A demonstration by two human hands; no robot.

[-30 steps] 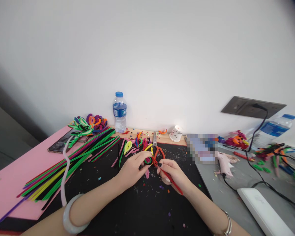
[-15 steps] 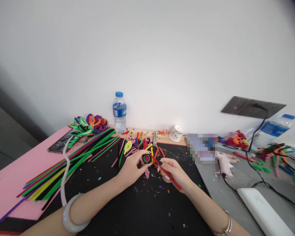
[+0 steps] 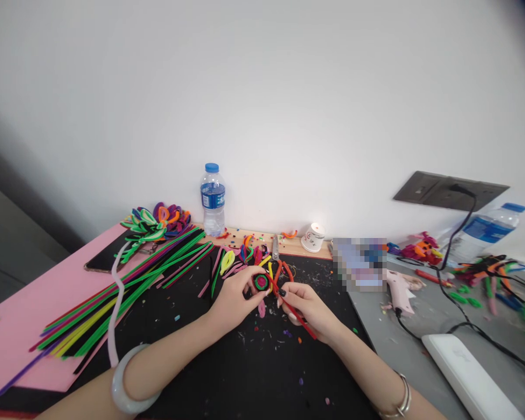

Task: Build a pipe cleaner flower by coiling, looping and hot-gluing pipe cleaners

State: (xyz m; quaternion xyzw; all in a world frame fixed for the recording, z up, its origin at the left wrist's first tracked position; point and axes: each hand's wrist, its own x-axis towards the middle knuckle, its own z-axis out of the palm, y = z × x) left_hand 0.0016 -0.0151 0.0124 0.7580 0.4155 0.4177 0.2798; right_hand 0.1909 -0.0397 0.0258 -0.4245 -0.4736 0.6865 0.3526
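Note:
My left hand point(image 3: 238, 293) is closed round a small coil of pipe cleaner point(image 3: 261, 282), green and black outside with a magenta middle. In my right hand point(image 3: 304, 303) a red pipe cleaner point(image 3: 301, 317) is pinched between thumb and fingers. Its upper end reaches the coil, and its loose end slants down below the palm. Just beyond the hands lie orange-handled scissors point(image 3: 276, 251) and a yellow pipe cleaner piece. A looped pale yellow piece point(image 3: 227, 263) rests left of them, among pink and multicoloured bent pieces.
Long pipe cleaners point(image 3: 126, 297) cover the left side over a pink sheet point(image 3: 17, 315). A water bottle point(image 3: 212, 201) and paper cup point(image 3: 313, 237) stand by the wall. Rightward are a glue gun point(image 3: 400, 291), black cables, a white power bank-like block point(image 3: 468, 373) and another bottle point(image 3: 485, 230).
My right hand has shifted slightly left toward the coil, and the red pipe cleaner's loose end has moved left with it. The left hand stays almost still.

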